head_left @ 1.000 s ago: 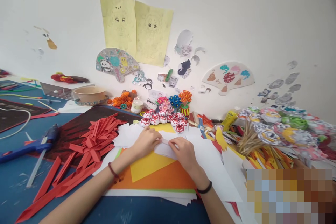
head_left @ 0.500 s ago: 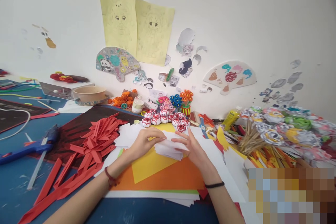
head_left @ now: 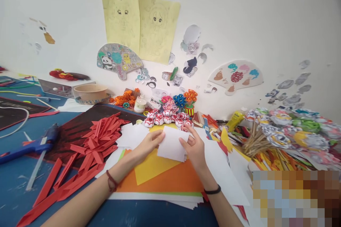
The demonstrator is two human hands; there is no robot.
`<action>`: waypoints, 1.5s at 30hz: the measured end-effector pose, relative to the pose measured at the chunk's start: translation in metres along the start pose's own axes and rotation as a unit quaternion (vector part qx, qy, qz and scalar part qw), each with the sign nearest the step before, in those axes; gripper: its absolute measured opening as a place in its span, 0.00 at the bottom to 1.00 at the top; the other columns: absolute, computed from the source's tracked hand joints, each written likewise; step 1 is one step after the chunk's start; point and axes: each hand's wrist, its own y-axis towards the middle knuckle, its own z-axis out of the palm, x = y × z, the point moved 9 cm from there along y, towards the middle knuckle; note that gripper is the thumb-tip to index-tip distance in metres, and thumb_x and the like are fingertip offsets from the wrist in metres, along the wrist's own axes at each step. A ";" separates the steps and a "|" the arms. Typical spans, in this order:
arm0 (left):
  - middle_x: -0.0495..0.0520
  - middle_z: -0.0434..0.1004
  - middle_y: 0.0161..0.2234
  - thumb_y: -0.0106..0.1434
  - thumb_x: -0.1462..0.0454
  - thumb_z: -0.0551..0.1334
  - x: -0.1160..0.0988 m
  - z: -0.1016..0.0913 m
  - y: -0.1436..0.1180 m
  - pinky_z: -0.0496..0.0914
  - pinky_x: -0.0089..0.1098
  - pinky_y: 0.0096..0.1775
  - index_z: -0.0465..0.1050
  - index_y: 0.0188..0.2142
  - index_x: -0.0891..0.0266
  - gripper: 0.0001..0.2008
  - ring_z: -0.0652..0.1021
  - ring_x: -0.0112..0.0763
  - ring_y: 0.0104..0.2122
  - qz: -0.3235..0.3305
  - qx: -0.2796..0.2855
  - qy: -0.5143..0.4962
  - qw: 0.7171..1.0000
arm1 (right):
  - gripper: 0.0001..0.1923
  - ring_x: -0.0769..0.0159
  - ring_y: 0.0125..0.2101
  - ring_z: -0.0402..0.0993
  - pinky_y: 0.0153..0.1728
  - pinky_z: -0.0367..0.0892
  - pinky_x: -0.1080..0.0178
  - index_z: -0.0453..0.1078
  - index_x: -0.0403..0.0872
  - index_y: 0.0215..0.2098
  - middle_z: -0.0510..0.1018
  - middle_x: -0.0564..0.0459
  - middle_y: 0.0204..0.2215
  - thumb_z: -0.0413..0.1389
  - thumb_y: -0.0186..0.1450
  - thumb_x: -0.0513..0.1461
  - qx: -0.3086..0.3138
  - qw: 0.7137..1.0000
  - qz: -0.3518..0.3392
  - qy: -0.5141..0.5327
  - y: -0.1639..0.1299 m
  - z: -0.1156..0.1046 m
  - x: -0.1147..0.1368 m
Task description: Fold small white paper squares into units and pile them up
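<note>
- Nearest: blue tabletop (head_left: 16, 184) with loose red paper strips (head_left: 87, 152) fanned out left of the forearms; could be swept off by a stray elbow.
- Under the wrists: stack of coloured sheets (head_left: 160, 177), yellow over orange over white, lying flat; likely to slide if leaned on.
- Left hand (head_left: 145, 145) pinching the left edge of the folded white paper (head_left: 172, 143), thumb on top, fingers tucked beneath.
- Right hand (head_left: 195, 149) pinching the right edge, fingers curled round the back.
- Paper held just above the coloured sheets, tilted up toward the camera; several layers showing at the lower edge, face plain and uncreased.
- Risk, judged from the grip: layers could slip out of line if either pinch eases, giving a crooked crease; thin edges could tear under a hard pull.
- Just beyond: row of small red-and-white paper flowers (head_left: 167, 118), close enough to be knocked.
- Left: blue glue gun (head_left: 29, 145), well apart.
- Far right: bundle of wooden sticks (head_left: 255, 140).
</note>
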 end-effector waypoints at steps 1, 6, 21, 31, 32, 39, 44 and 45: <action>0.56 0.77 0.32 0.62 0.53 0.54 -0.001 0.001 0.000 0.68 0.28 0.30 0.73 0.43 0.65 0.19 0.75 0.32 0.30 0.002 0.007 0.019 1.000 | 0.30 0.55 0.49 0.69 0.48 0.67 0.56 0.60 0.47 0.56 0.68 0.42 0.53 0.60 0.57 0.40 -0.001 1.000 0.000 0.002 0.000 0.001 0.001; 0.50 0.73 0.23 0.59 0.58 0.57 -0.002 -0.020 0.001 0.64 0.27 0.27 0.74 0.34 0.65 0.13 0.72 0.31 0.25 0.023 -0.084 0.174 0.981 | 0.28 0.54 0.43 0.74 0.42 0.70 0.54 0.66 0.46 0.52 0.76 0.43 0.45 0.62 0.54 0.42 0.033 0.994 0.093 0.040 0.001 0.013 -0.018; 0.63 0.62 0.58 0.63 0.69 0.49 -0.034 0.024 -0.015 0.64 0.40 0.48 0.52 0.61 0.64 0.25 0.68 0.43 0.52 0.190 -0.074 0.569 0.797 | 0.18 0.60 0.33 0.76 0.40 0.71 0.58 0.75 0.43 0.32 0.78 0.50 0.28 0.57 0.59 0.50 0.087 0.986 0.129 0.056 -0.005 0.038 -0.024; 0.57 0.58 0.61 0.66 0.59 0.51 -0.027 0.033 -0.019 0.61 0.44 0.52 0.53 0.61 0.56 0.24 0.64 0.45 0.56 0.194 -0.006 0.484 0.854 | 0.16 0.58 0.30 0.77 0.35 0.70 0.59 0.72 0.43 0.26 0.78 0.48 0.25 0.57 0.59 0.48 0.027 0.991 0.131 -0.026 -0.004 0.017 -0.038; 0.56 0.61 0.59 0.66 0.59 0.51 -0.027 0.028 -0.017 0.62 0.43 0.51 0.55 0.59 0.55 0.22 0.65 0.43 0.55 0.181 -0.014 0.450 0.874 | 0.15 0.58 0.30 0.76 0.35 0.69 0.59 0.72 0.43 0.25 0.78 0.49 0.24 0.57 0.59 0.47 0.027 0.991 0.128 -0.037 -0.004 0.017 -0.036; 0.56 0.72 0.46 0.62 0.57 0.57 -0.018 -0.010 -0.011 0.67 0.35 0.43 0.66 0.49 0.58 0.17 0.73 0.37 0.43 0.057 -0.101 0.218 0.969 | 0.13 0.58 0.27 0.76 0.30 0.69 0.62 0.71 0.45 0.25 0.77 0.51 0.22 0.57 0.59 0.46 0.080 0.990 0.091 -0.076 -0.011 0.031 -0.013; 0.51 0.77 0.33 0.61 0.56 0.58 -0.014 -0.006 -0.004 0.65 0.29 0.31 0.71 0.41 0.60 0.13 0.74 0.31 0.31 0.001 -0.024 0.106 0.994 | 0.12 0.60 0.27 0.75 0.30 0.69 0.63 0.72 0.44 0.27 0.75 0.52 0.22 0.59 0.58 0.46 0.071 0.990 0.122 -0.024 -0.018 0.034 -0.009; 0.51 0.77 0.33 0.61 0.56 0.58 -0.014 -0.004 -0.004 0.65 0.28 0.30 0.72 0.40 0.60 0.12 0.74 0.31 0.31 -0.003 -0.008 0.074 0.997 | 0.13 0.61 0.26 0.74 0.30 0.69 0.63 0.73 0.44 0.27 0.75 0.52 0.21 0.59 0.57 0.46 0.065 0.988 0.138 -0.012 -0.018 0.033 -0.010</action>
